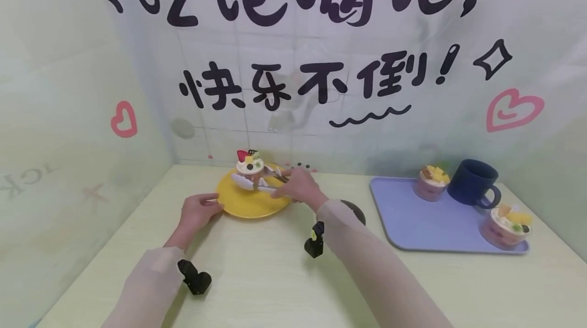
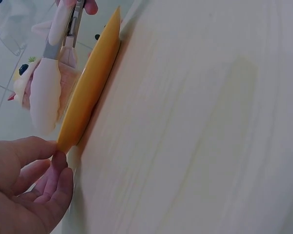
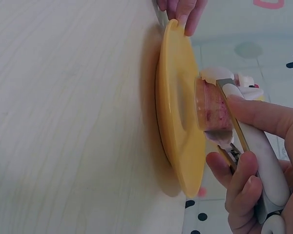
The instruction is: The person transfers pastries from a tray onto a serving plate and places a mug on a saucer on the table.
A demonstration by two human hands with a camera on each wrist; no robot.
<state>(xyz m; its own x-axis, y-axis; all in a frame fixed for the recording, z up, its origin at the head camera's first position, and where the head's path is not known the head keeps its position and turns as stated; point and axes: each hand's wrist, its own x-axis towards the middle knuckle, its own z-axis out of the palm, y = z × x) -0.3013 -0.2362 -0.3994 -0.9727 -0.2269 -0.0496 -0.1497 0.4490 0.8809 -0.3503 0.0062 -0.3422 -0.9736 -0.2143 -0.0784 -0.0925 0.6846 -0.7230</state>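
My left hand pinches the left rim of a yellow plate between thumb and fingers. The right hand grips a pair of tongs with white handles and pale, scalloped tips. Between those tips sits a dessert cup with pink layers, cream and fruit on top. In the right wrist view the cup's base is right at the plate's surface. From the left wrist view, one tong tip covers much of the cup's side.
On the right lies a blue-purple tray bearing a dark blue mug and two more dessert cups, one at the back and one at the front right. A dark round object is partly hidden behind my right forearm. A printed curtain stands behind the table.
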